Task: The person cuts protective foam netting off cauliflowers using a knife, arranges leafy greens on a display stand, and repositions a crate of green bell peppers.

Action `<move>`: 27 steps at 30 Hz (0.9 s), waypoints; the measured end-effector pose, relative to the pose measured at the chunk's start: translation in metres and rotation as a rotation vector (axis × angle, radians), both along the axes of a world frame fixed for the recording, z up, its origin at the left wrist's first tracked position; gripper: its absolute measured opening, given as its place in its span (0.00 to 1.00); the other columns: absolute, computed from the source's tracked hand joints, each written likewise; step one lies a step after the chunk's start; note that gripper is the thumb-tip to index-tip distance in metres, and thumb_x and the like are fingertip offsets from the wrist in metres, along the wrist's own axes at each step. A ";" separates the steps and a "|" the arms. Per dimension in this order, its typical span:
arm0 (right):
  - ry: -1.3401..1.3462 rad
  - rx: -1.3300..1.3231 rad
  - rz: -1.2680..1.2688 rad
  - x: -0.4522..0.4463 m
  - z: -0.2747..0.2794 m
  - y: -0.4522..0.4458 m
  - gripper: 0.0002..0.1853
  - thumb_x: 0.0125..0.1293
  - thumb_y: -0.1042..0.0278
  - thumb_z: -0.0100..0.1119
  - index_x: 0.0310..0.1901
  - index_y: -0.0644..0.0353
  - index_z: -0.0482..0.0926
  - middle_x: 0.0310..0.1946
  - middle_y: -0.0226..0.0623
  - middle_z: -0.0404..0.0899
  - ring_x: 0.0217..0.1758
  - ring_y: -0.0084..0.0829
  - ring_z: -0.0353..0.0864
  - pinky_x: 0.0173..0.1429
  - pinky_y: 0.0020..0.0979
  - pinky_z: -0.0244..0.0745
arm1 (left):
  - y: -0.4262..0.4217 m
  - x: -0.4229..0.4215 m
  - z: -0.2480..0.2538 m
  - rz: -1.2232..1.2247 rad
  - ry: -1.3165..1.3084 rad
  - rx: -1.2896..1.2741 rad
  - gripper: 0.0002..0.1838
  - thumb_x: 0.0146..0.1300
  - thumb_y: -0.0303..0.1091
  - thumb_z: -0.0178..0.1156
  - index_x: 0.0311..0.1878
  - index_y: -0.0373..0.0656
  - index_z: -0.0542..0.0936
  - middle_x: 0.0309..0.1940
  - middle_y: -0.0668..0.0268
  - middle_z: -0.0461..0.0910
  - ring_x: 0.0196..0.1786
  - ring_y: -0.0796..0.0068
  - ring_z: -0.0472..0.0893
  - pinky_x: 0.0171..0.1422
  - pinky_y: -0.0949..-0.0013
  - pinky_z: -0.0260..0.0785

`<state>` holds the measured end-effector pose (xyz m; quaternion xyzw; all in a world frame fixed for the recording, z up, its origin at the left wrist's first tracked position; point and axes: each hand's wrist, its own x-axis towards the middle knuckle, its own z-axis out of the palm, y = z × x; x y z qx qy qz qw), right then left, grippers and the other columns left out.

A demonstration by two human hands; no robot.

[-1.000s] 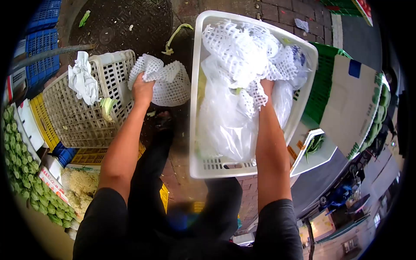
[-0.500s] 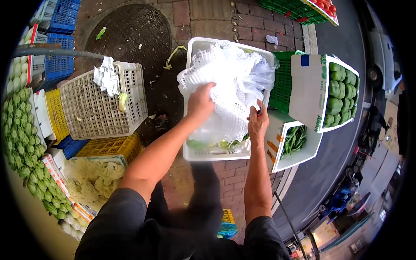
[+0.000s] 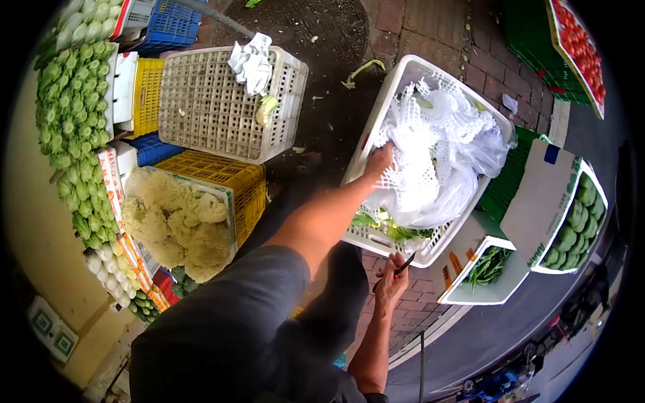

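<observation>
Brick pavement (image 3: 430, 33) — white basket (image 3: 388, 101) right of centre, foam netting (image 3: 430, 148) inside. Left hand (image 3: 380, 163) at netting, fingers partly hidden, can't tell grip; right hand (image 3: 390, 285) — nearer, curled round knife (image 3: 405, 264).

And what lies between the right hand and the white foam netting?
The head view shows the knife in the right hand, then the white basket's near rim, leafy greens and thin plastic.
</observation>
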<state>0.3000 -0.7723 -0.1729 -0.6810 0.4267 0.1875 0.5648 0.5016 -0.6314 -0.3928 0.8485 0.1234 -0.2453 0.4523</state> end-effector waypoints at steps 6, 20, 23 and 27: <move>-0.016 0.072 0.130 0.005 0.043 0.017 0.22 0.72 0.67 0.60 0.63 0.69 0.72 0.38 0.37 0.81 0.25 0.20 0.75 0.20 0.21 0.67 | 0.047 -0.045 0.112 0.034 -0.187 -0.043 0.31 0.62 0.39 0.65 0.66 0.39 0.71 0.59 0.46 0.77 0.60 0.49 0.77 0.63 0.56 0.73; 0.152 0.028 0.392 0.030 0.021 0.093 0.22 0.69 0.66 0.63 0.59 0.72 0.75 0.33 0.34 0.80 0.24 0.20 0.75 0.26 0.23 0.69 | 0.341 -0.023 0.045 0.487 -0.183 0.533 0.19 0.56 0.33 0.70 0.50 0.39 0.78 0.49 0.52 0.78 0.54 0.50 0.77 0.59 0.54 0.71; 0.225 0.020 0.418 0.045 0.039 0.109 0.23 0.68 0.65 0.64 0.59 0.72 0.75 0.32 0.33 0.80 0.25 0.20 0.75 0.27 0.23 0.71 | 0.310 -0.037 0.098 0.505 -0.229 0.413 0.19 0.57 0.31 0.70 0.51 0.38 0.79 0.47 0.52 0.79 0.50 0.52 0.79 0.56 0.56 0.73; 0.244 -0.014 0.505 0.051 0.053 0.114 0.24 0.68 0.64 0.63 0.59 0.74 0.75 0.30 0.32 0.78 0.25 0.20 0.76 0.29 0.23 0.71 | 0.250 -0.034 0.178 0.353 -0.035 -0.068 0.28 0.55 0.43 0.74 0.55 0.36 0.79 0.53 0.50 0.79 0.54 0.52 0.80 0.61 0.55 0.72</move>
